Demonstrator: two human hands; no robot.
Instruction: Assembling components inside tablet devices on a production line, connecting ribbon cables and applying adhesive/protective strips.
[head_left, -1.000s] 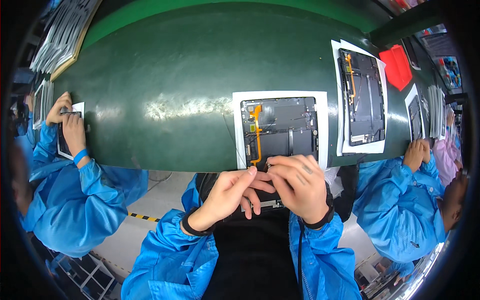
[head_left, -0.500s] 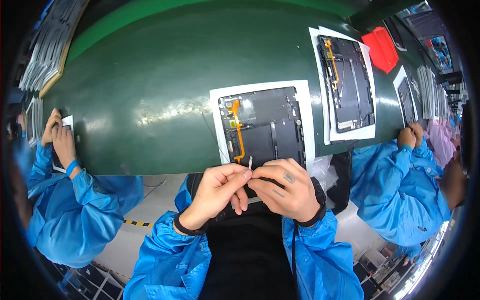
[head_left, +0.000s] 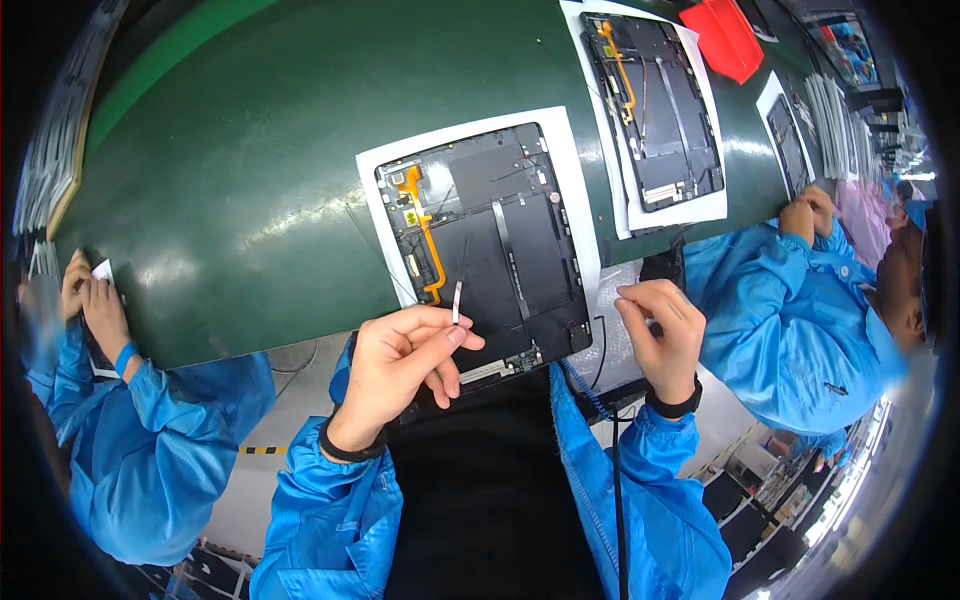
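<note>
In front of me an open tablet body (head_left: 480, 250), black with an orange flex cable (head_left: 430, 245) along its left side, lies on a white sheet (head_left: 372, 190). My left hand (head_left: 395, 370) is over its lower left part. Between thumb and fingers it pinches a narrow white strip (head_left: 457, 303) that stands up from the fingertips. To the right, off the tablet, my right hand (head_left: 668, 335) hangs in the air with thumb and forefinger drawn together. Whatever may be between those fingertips is too small to see.
Further right, a second open tablet body (head_left: 655, 110) rests on white sheets beside a red bin (head_left: 725, 40). Co-workers in blue smocks sit at my left (head_left: 150, 450) and right (head_left: 790, 330). Stacked panels (head_left: 65, 130) stand at the far left.
My right hand has parted from the left and moved right, away from the tablet. The left hand keeps the white strip. The view has shifted, so more of the tablet shows.
</note>
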